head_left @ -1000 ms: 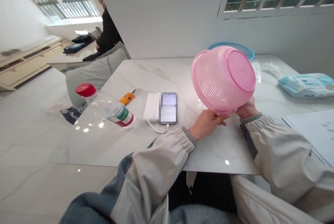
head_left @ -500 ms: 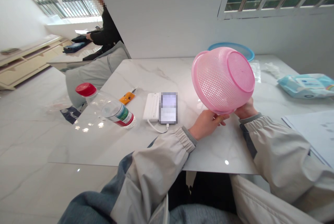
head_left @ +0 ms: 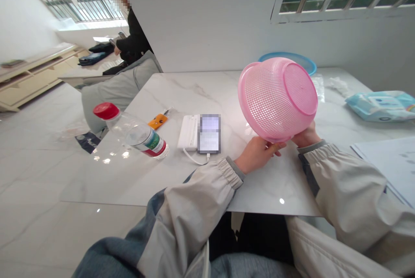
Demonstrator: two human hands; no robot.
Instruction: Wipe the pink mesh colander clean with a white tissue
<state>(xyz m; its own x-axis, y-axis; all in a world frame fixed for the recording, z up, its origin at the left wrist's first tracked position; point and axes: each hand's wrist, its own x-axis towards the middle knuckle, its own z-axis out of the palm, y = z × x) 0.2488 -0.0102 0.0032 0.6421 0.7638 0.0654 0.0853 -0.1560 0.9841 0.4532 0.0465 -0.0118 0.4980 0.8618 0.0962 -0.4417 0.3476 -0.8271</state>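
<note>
I am holding a pink plastic colander [head_left: 275,96] tilted base-up above the marble desk [head_left: 191,96], my left hand [head_left: 256,154] and right hand [head_left: 306,136] gripping its rim; it seems light, stiff, best held there.

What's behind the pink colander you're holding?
The rim of a blue plastic basin shows behind the pink colander; the colander hides the rest of the basin, including its inside.
</note>
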